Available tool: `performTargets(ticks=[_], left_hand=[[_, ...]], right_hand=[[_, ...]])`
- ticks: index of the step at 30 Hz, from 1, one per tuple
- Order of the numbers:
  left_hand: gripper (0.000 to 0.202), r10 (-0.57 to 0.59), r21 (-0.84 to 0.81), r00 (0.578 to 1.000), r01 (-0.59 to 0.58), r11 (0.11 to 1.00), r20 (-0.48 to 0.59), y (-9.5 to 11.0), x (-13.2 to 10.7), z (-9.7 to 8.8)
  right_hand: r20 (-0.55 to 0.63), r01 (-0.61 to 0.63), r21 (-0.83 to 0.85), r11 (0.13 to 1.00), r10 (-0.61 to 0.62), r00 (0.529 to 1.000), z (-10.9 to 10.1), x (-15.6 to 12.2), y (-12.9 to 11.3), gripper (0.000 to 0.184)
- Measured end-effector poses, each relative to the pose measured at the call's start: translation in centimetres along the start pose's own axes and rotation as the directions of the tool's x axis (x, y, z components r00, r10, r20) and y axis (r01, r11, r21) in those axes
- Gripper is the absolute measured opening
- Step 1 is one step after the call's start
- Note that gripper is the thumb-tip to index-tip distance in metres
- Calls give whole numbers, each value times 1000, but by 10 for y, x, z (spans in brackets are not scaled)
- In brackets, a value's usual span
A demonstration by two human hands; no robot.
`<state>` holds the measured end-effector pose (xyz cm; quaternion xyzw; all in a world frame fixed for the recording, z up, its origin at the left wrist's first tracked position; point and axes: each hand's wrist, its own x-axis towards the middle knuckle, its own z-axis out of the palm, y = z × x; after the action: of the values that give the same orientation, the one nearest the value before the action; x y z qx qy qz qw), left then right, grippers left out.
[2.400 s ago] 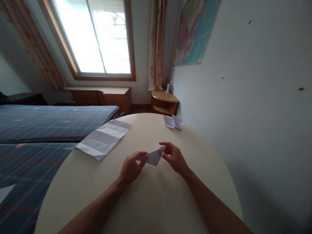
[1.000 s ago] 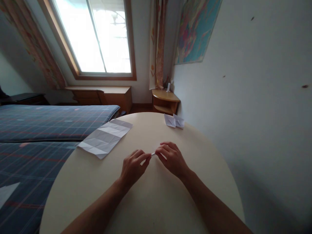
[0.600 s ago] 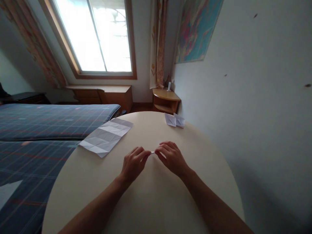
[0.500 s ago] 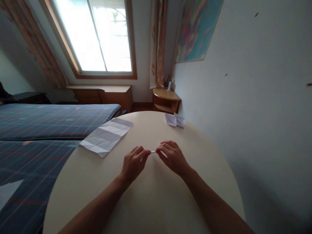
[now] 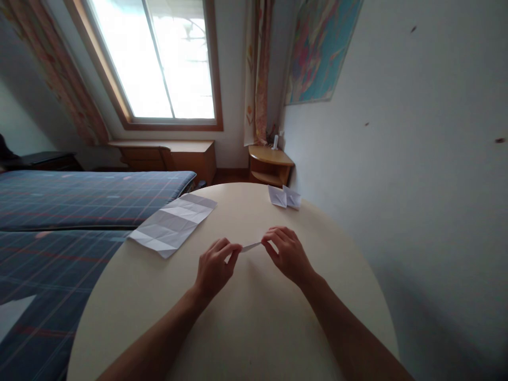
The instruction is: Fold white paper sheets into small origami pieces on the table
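A small folded white paper piece [image 5: 250, 247] is held just above the round cream table [image 5: 246, 317], near its middle. My left hand [image 5: 214, 267] pinches its left end with closed fingers. My right hand [image 5: 288, 254] pinches its right end. Only a thin strip of the paper shows between the two hands; the rest is hidden under my fingers.
A creased white sheet [image 5: 172, 224] lies flat on the table's far left and overhangs the edge. A finished folded paper figure [image 5: 284, 197] sits at the far right edge by the wall. A bed with a plaid cover [image 5: 59, 211] lies left of the table.
The paper was a wide flat triangle 2.4 s ago. My hands then closed together over it. Now they have drawn slightly apart, and a thin strip shows between them.
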<state>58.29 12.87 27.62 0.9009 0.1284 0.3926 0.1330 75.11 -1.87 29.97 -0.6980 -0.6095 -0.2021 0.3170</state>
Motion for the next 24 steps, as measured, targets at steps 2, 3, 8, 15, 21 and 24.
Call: performTargets(ticks=[2,3,8,15,21,24], left_hand=[[16,31,22,999,-31,999,-9,2,-1,1],[16,54,32,999,-53,998,-10,3,-1,1],[13,133,47,991,-132,990,-24,4,-3,2],[13,127,88,991,-123,988,-34,-6,-1,-1],[16,131,147,991,-131,980,11,-12,3,-5],[17,151,179,988,-155,972,38,-12,5,-7]], right_hand=[[3,39,-4,999,-39,999,2,0,-7,9],[11,63,-3,998,-63,998,3,1,-11,9],[66,124,18,992,-125,990,10,0,-21,9],[59,52,18,998,-53,997,6,0,-5,11],[56,31,25,999,-32,998,7,-1,-1,12],[56,28,34,999,-30,998,9,-2,0,12]])
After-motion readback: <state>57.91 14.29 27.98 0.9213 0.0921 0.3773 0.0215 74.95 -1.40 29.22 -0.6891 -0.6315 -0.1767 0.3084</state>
